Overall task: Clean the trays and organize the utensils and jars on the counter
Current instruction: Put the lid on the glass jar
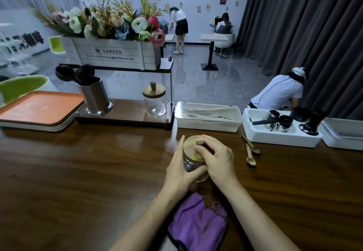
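Observation:
A glass jar with a round wooden lid stands on the dark wooden counter in the middle. My left hand grips the jar's side. My right hand holds the lid at its knob from above. A second jar with a wooden lid stands empty on the low wooden rack behind. Two wooden spoons lie to the right of my hands. A stack of trays, orange on top, sits at the far left. A purple cloth lies near the counter's front edge.
A steel utensil holder with dark scoops stands on the rack under a flower box. White bins hold wooden cutlery and black coffee tools. Another white bin is at the far right. People work in the room behind.

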{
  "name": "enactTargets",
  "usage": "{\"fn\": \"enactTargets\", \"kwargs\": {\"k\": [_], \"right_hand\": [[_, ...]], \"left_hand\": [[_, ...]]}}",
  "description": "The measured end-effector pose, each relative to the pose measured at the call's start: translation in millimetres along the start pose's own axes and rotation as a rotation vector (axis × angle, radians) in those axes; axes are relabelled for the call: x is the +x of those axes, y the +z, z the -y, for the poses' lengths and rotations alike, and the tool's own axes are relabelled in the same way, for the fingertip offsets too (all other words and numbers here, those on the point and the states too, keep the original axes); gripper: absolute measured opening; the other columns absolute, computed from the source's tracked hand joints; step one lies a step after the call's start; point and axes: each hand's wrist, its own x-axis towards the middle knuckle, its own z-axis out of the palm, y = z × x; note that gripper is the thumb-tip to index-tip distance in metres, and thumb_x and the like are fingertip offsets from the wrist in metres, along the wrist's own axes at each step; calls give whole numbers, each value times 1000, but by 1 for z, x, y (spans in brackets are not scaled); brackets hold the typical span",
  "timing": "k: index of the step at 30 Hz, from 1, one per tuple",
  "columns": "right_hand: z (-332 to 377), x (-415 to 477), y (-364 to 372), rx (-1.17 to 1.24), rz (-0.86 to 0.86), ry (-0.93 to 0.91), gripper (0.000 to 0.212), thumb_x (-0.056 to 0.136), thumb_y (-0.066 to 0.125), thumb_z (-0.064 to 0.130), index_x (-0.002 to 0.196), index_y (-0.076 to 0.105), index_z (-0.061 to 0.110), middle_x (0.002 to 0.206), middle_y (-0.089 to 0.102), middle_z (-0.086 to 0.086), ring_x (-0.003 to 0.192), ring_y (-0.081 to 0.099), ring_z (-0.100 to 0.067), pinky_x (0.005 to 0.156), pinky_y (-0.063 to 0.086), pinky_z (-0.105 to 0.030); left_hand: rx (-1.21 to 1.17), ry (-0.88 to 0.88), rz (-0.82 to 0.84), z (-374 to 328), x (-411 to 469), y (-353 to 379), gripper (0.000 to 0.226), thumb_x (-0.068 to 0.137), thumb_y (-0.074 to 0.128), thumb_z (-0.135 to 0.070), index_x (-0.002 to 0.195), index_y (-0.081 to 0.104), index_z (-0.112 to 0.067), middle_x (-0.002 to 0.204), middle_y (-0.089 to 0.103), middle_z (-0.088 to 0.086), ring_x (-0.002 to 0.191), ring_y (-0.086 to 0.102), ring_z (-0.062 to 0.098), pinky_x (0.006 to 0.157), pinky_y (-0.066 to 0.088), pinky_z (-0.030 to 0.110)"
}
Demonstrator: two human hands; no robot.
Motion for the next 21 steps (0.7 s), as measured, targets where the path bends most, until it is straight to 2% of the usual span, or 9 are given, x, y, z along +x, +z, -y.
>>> {"fn": "enactTargets", "kwargs": {"k": [4, 7, 10, 14, 18, 21], "right_hand": [[3, 2, -2, 12, 11, -7, 16, 84, 77, 14, 99, 78, 20, 107, 73, 20, 108, 63, 6, 93, 47, -16], [4, 3, -3, 25, 4, 25, 15, 84, 77, 17, 98, 79, 21, 106, 73, 20, 107, 63, 7, 94, 49, -19], [3, 2, 0, 41, 11, 41, 12, 85, 76, 19, 97, 78, 22, 106, 73, 17, 108, 65, 0, 95, 51, -25], [19, 10, -8, 165, -83, 59, 6, 88, 73, 14, 91, 75, 19, 92, 73, 13, 91, 66, 1, 87, 52, -27], [43, 46, -35, 180, -87, -29, 8, 91, 71, 17, 96, 76, 20, 94, 74, 15, 95, 65, 2, 86, 48, -16], [25, 48, -49, 83, -123, 21, 14, 89, 74, 22, 102, 77, 26, 99, 73, 20, 102, 65, 2, 91, 49, -20]], "left_hand": [[-29, -15, 7, 0, 0, 0, 115, 64, 85, -64, 158, 20, -48, 140, 58, -25, 133, 49, -7, 115, 42, 39], [-27, -15, 8, -2, 0, -1, 118, 61, 83, -67, 159, 23, -45, 135, 59, -30, 130, 50, -9, 114, 43, 36], [-26, -18, 28, -2, 1, -3, 115, 62, 83, -64, 158, 23, -46, 134, 59, -32, 130, 51, -9, 114, 43, 36], [-11, -12, 44, 0, 2, -4, 109, 66, 88, -56, 156, 28, -46, 143, 56, -23, 134, 49, -4, 114, 43, 43], [3, -7, 24, 1, 0, -4, 102, 67, 88, -57, 149, 28, -56, 147, 51, -24, 137, 43, -9, 117, 40, 40], [11, 12, 20, 3, 0, -4, 97, 68, 88, -55, 147, 31, -59, 146, 52, -24, 136, 45, -8, 117, 41, 40]]}}
